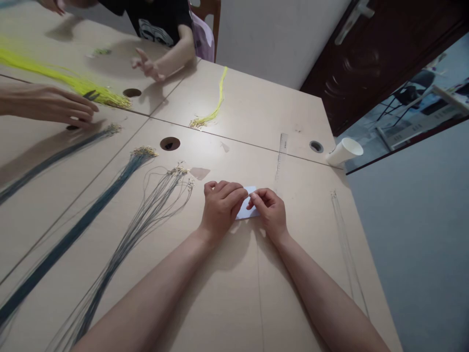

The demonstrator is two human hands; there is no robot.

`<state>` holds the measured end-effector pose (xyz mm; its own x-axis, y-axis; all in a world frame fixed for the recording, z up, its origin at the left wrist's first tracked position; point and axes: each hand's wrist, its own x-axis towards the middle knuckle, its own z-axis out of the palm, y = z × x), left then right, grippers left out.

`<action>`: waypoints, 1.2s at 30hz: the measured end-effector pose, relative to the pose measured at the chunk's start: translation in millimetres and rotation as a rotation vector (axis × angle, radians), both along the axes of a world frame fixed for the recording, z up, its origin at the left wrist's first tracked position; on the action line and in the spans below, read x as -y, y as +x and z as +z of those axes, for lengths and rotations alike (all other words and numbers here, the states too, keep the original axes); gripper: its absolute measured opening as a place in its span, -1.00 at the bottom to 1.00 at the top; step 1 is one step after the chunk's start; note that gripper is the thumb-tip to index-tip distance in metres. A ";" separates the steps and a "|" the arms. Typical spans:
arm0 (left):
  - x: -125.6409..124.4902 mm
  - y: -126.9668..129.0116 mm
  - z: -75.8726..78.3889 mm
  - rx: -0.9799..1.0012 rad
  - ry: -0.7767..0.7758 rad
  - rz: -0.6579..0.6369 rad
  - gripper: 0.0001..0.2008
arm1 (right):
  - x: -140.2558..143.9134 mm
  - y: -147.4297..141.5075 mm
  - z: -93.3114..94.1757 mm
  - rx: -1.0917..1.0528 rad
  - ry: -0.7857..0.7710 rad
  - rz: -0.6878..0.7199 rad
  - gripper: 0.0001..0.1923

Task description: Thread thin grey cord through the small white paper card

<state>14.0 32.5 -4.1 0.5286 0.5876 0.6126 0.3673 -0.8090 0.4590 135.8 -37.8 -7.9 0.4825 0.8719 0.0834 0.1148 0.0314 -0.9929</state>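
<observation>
Both of the person's hands meet over a small pale blue card (246, 209) lying flat near the middle of the tabletop (256, 112). The left hand (222, 208) rests knuckles-up on the card's left part, fingers curled and closed down onto it. The right hand (270, 211) holds the card's right edge, its grip pinched shut between thumb and forefinger. Most of the card is hidden beneath the two hands; only a strip between them shows.

To the left of the hands lies a fanned bundle of thin grey cords (146, 215) with gold-coloured ends, and further left a thicker bundle of dark blue cords (84, 222). A transparent ruler (281, 154) lies just beyond the right hand. A white paper cup (343, 151) lies on its side at the tabletop's far right edge. A yellow cord bundle (214, 107) lies across the far panel.

Another person's hand (54, 105) rests at the left by a larger yellow bundle (62, 78); a further person's hand (148, 66) hovers at the far side.
</observation>
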 end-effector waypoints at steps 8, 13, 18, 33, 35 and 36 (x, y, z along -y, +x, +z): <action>0.8 -0.5 -2.1 -0.016 0.010 -0.003 -0.89 | 0.0 -0.8 -0.4 -0.032 -0.001 -0.001 -0.91; 0.5 0.0 -2.0 -0.018 0.005 0.000 -0.88 | -0.5 -1.7 -0.7 -0.044 -0.007 -0.014 -0.91; 0.5 0.2 -2.0 -0.013 -0.021 -0.011 -0.88 | -0.7 -1.7 -0.2 -0.036 -0.025 -0.021 -0.90; -4.1 1.7 3.0 0.157 -0.522 -0.090 -0.85 | -1.6 -2.2 -1.7 -0.055 0.026 -0.011 -0.88; -4.8 1.4 3.1 0.168 -0.547 -0.102 -0.85 | -1.4 -2.2 -2.1 -0.052 0.029 -0.014 -0.89; -5.0 1.4 3.1 0.171 -0.556 -0.106 -0.85 | -1.3 -2.1 -2.3 -0.049 0.028 -0.015 -0.88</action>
